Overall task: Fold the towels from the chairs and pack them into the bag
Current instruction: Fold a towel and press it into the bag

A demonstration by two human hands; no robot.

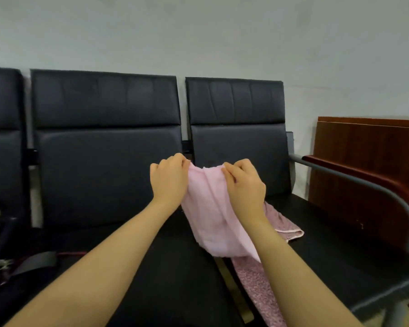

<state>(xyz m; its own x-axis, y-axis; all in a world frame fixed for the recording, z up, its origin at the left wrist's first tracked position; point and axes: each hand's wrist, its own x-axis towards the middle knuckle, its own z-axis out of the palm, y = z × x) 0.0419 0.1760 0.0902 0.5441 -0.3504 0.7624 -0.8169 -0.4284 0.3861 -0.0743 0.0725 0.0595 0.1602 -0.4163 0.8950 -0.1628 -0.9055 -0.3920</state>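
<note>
While both hands hold it up, a pale pink towel hangs in front of a row of black chairs. This is the only view, from the person's head, looking down along two bare forearms.

The left hand pinches the towel's top left corner. The right hand pinches the top edge close by, so the hands are near each other, not touching, with a short sag of cloth between them. The towel's lower end drapes onto the right seat.

Under it lies a second towel, darker pink and speckled, spread over the seat front and trailing toward the viewer.

At the far left edge sits a dark shape with straps, possibly the bag; it is too blurred to be sure.

Risk, as a judgement: the grips look light, on the very edge, so a corner could slip out. The hanging end could also drag the lower towel off the seat.
</note>
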